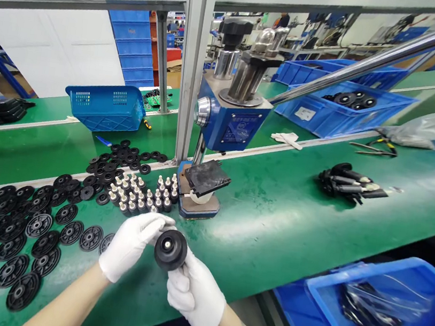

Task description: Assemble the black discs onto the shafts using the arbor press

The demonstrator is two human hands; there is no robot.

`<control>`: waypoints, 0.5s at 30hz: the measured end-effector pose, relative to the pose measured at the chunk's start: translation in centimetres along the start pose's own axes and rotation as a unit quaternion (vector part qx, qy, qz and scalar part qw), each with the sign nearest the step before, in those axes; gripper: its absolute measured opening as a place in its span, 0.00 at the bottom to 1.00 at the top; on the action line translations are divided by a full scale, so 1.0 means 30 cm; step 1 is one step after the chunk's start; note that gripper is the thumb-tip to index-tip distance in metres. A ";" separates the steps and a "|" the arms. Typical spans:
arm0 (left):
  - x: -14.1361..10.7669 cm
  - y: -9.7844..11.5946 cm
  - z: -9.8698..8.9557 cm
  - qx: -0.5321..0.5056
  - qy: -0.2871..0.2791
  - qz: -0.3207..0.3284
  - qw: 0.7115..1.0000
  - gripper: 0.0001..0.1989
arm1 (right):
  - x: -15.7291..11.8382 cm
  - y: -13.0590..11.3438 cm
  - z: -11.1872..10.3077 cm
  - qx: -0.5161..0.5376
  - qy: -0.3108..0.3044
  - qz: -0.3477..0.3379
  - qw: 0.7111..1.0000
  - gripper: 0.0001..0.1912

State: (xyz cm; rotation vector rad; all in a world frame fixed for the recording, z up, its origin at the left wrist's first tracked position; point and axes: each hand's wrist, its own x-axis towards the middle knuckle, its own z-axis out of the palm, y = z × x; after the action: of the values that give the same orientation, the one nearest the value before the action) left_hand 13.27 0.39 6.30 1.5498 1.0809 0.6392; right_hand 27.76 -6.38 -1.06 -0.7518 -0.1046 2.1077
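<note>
A black round wheel-like part (pixel 171 250) with a small pale centre is held up over the green bench, its face toward the camera. My right hand (pixel 196 292), in a white glove, is closed on its lower right edge. My left hand (pixel 134 242), also gloved in white, has its thumb and fingers pressed together at the part's upper left; whatever lies between those fingertips is hidden. Just beyond my left hand stand several black pieces with white stems (pixel 132 194). Many black spoked discs (pixel 39 224) lie to the left, with smaller black rings (pixel 121 155) behind.
A blue hand press (pixel 237 125) stands behind my hands, its long lever slanting up right. Black handled parts (pixel 346 182) lie on the bench (pixel 273 230) at right. Around are a blue basket (pixel 106 107), a blue bin of wheels (pixel 317 115) and a blue tray (pixel 335 322).
</note>
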 end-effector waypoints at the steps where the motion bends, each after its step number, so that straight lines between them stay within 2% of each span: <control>1: 0.000 -0.004 0.007 -0.037 0.011 -0.014 0.999 0.17 | 0.000 -0.004 -0.002 0.005 -0.001 0.006 1.000 0.30; 4: 0.004 -0.008 0.019 -0.079 0.034 -0.016 0.996 0.16 | -0.005 -0.016 -0.011 0.015 -0.007 0.032 0.999 0.30; 7: 0.005 -0.010 0.026 -0.062 0.045 -0.012 0.997 0.16 | -0.022 -0.040 -0.023 0.003 0.004 0.041 0.999 0.30; 8: 0.003 -0.011 0.028 -0.044 0.048 -0.012 0.998 0.16 | -0.031 -0.057 -0.031 -0.029 0.024 0.024 0.999 0.29; 10: -0.007 -0.018 0.026 0.009 0.050 -0.014 0.999 0.17 | -0.052 -0.116 -0.061 -0.123 0.095 -0.052 0.987 0.26; 12: -0.018 -0.039 0.015 0.070 0.043 -0.024 0.996 0.18 | -0.085 -0.216 -0.112 -0.207 0.188 -0.159 0.947 0.24; 15: -0.023 -0.102 -0.010 0.144 -0.003 -0.034 0.989 0.18 | -0.167 -0.434 -0.220 -0.249 0.314 -0.288 0.870 0.21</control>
State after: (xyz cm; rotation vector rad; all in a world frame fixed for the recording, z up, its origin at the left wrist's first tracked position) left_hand 11.78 -0.11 3.54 1.7500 1.2581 0.4449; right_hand 42.85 -3.44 0.30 -1.4735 -0.4641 1.1923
